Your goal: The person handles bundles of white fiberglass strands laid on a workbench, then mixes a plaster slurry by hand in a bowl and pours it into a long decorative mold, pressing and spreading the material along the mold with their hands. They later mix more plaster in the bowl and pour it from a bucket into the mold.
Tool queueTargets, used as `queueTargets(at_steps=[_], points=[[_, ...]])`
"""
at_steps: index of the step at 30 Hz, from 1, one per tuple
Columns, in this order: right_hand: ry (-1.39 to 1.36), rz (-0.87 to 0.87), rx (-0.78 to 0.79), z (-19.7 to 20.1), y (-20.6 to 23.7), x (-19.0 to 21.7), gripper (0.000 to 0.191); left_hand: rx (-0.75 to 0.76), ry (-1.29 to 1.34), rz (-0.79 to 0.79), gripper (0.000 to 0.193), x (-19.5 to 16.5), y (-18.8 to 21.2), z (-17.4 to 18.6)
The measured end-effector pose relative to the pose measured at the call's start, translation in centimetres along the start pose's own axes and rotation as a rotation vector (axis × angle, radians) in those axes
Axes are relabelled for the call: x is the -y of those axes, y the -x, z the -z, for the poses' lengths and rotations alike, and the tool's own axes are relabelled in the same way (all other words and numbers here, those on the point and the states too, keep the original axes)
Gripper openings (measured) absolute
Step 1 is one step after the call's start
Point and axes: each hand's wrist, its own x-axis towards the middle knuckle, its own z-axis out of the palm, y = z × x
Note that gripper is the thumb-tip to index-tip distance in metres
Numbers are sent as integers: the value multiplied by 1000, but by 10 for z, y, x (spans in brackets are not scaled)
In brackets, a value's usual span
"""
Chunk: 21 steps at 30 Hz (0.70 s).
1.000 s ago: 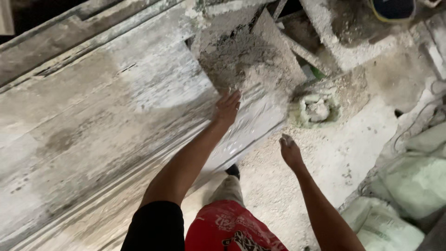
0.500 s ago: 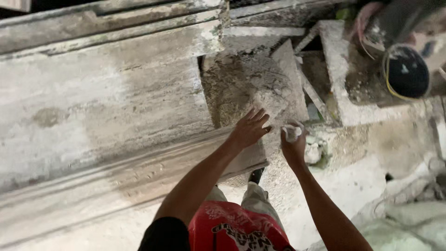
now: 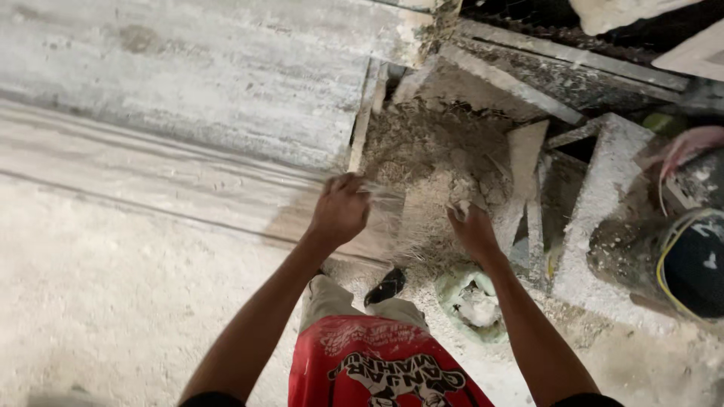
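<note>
Dusty construction floor, long pale stone slabs (image 3: 188, 98) running left to right. Mortar pile (image 3: 437, 166) sits on a tile just ahead of both sets of fingers. Left hand (image 3: 341, 211) clenched, looks like gripping a motion-blurred brush-like tool; can't tell exactly. Right hand (image 3: 471, 230) fingers curled into the pile's near edge, the nearer hand. Green bucket (image 3: 471, 298) below the right wrist.

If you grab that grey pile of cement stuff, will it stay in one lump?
Probably not. The grey mortar pile looks dry and crumbly, so it would likely break apart and spill. The lump by the right hand seems to hold together, so some bits may be firmer. It is probably heavy for its size.
</note>
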Motion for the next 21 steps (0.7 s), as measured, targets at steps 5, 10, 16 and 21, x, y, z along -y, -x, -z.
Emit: queueTargets(at_steps=[5,10,16,21], points=[[160,213,28,6,-5,-13,48,-117,-34,330,60,-27,3,-55],[203,521,-6,21,-1,0,39,-244,73,266,58,-91,-1,-83],[-54,479,248,34,13,49,25,-292,36,224,47,-81,0,-69],[-152,426,281,17,13,81,17,-29,67,251,46,-59,-4,-62]])
